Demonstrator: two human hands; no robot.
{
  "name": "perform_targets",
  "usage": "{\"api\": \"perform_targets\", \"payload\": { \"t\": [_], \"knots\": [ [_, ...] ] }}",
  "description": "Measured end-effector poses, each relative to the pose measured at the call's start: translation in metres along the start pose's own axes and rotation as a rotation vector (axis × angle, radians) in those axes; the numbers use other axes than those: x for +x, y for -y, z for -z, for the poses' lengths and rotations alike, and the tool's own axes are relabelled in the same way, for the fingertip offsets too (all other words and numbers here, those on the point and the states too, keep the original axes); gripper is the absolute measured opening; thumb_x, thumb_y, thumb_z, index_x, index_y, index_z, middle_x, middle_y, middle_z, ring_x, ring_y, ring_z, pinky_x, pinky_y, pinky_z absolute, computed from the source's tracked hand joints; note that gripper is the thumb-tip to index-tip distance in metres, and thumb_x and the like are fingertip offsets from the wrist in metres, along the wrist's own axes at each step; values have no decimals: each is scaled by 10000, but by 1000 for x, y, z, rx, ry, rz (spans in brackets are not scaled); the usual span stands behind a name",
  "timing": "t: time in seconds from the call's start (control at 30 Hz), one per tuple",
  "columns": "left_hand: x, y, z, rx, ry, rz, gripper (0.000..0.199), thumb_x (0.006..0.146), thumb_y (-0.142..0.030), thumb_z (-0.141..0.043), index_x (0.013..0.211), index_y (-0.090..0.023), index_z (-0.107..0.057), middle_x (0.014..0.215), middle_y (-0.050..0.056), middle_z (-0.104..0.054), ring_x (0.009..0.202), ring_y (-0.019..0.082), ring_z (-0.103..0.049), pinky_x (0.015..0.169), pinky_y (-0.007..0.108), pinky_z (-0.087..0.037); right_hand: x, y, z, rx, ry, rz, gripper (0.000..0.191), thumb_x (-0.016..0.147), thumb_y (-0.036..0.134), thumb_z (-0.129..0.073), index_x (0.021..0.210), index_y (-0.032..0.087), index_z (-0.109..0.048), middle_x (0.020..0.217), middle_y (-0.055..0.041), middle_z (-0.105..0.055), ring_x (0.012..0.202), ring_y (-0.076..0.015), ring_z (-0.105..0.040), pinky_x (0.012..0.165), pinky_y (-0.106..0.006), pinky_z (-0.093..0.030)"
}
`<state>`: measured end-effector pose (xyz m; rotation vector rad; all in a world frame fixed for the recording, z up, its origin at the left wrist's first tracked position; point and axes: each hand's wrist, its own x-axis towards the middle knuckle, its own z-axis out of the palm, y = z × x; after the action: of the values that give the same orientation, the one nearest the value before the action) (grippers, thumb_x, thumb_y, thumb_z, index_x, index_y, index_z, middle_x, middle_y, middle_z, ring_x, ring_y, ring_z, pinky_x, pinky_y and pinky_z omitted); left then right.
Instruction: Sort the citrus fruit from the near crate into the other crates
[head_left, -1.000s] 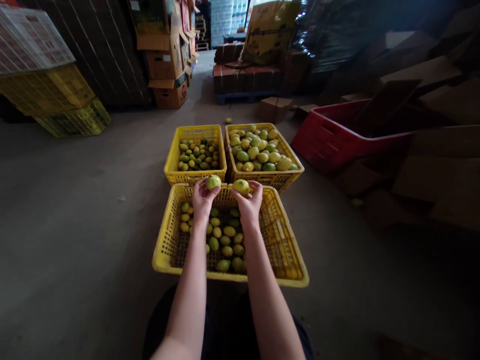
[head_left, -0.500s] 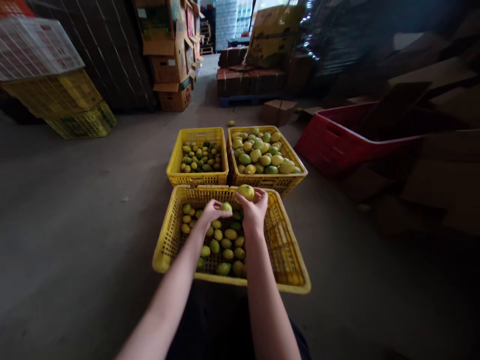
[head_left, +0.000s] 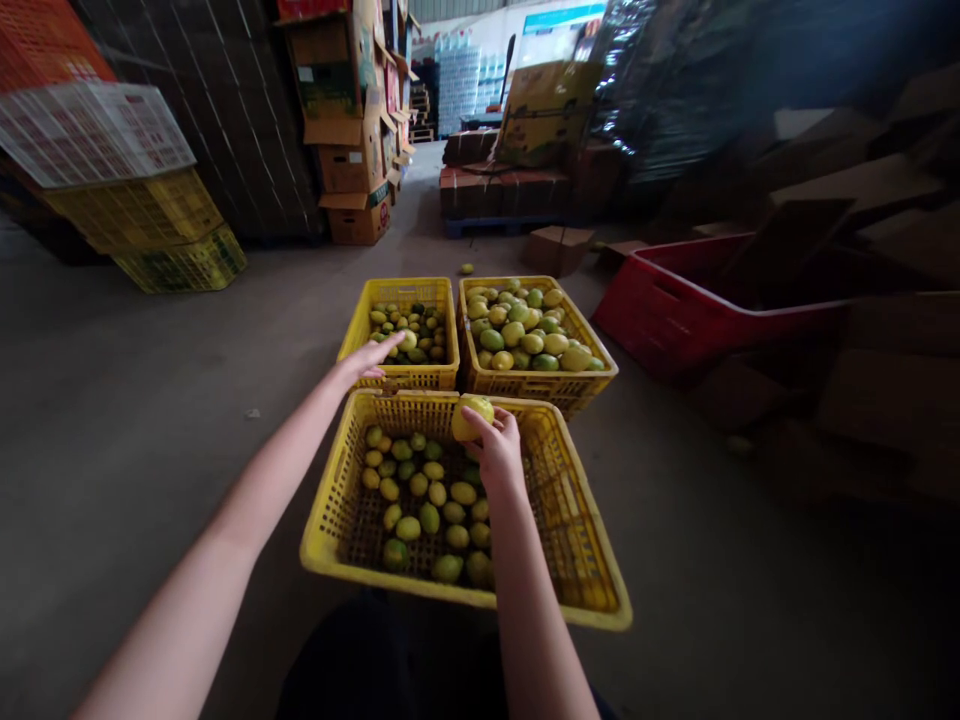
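Note:
My right hand point(head_left: 496, 448) is closed round a large yellow-green lemon point(head_left: 466, 418), over the far rim of the near yellow crate point(head_left: 581, 500). Several green and yellow lemons point(head_left: 430, 517) lie spread on that crate's floor, partly hidden by my right forearm. My left hand point(head_left: 373, 360) reaches over the near edge of the far-left yellow crate point(head_left: 352, 335), its fingers stretched out. Just beyond the fingertips is a pale lemon point(head_left: 409, 340); whether it is in the air or resting on the smaller fruit cannot be made out.
Beside the far-left crate stands a fuller yellow crate point(head_left: 540, 382) heaped with larger lemons. One lemon point(head_left: 466, 269) lies on the floor behind. A red bin point(head_left: 660, 310) is at right, stacked crates point(head_left: 150, 205) at left, cardboard boxes point(head_left: 352, 170) and a loaded pallet point(head_left: 499, 195) further back.
My left hand has moved from the near crate forward and left to the far-left crate, and its fingers have opened off the lemon it held. The right hand still holds its lemon, now tilted.

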<state>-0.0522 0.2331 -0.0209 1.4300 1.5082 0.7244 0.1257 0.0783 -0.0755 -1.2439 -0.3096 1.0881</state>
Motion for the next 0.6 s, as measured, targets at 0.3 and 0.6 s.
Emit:
{"api": "perform_targets", "payload": {
  "t": [0.3, 0.6],
  "knots": [
    [-48, 134, 12, 761, -108, 83, 495, 869, -379, -499, 1225, -35, -481, 1286, 268, -546, 1200, 326, -549, 933, 367, -445, 15, -18, 11, 10, 129, -342, 213, 688, 352, -600, 839, 214, -541, 732, -9, -630, 681, -171, -623, 570, -297, -536],
    [-61, 197, -12, 821, -140, 125, 559, 902, -434, -409, 1316, -64, -338, 1228, 250, -583, 1029, 331, -646, 794, 374, -493, 55, 0, 89, -306, -71, -428, 81, 785, 254, -570, 776, 176, -552, 628, -12, -586, 535, -141, -570, 471, -255, -501]
  ]
}}
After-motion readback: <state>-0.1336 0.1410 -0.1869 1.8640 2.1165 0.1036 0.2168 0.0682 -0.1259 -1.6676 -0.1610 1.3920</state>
